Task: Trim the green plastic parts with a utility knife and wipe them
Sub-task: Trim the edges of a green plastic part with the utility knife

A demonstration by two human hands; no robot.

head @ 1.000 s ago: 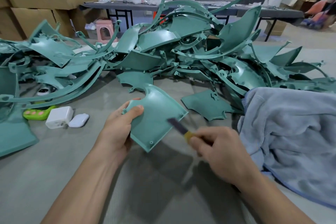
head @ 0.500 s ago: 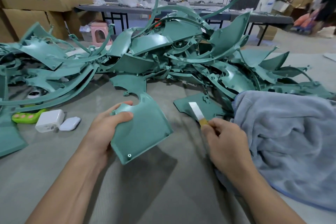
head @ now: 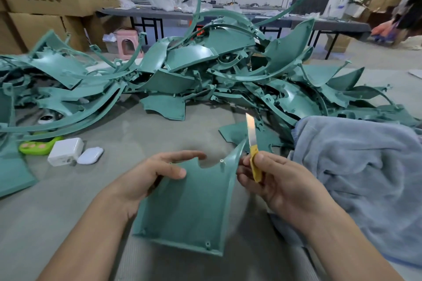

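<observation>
Left hand (head: 157, 173) gripping a green part (head: 189, 203), right hand (head: 280, 180) pinching a utility knife (head: 253, 147).
The left thumb lies on the curved part's inner face near its top left edge. The knife's yellow handle sits between right thumb and fingers, blade pointing up beside the part's top right corner. A grey-blue towel (head: 356, 166) lies just right, and the pile of green parts (head: 205, 75) lies beyond on the tabletop (head: 159, 130).
</observation>
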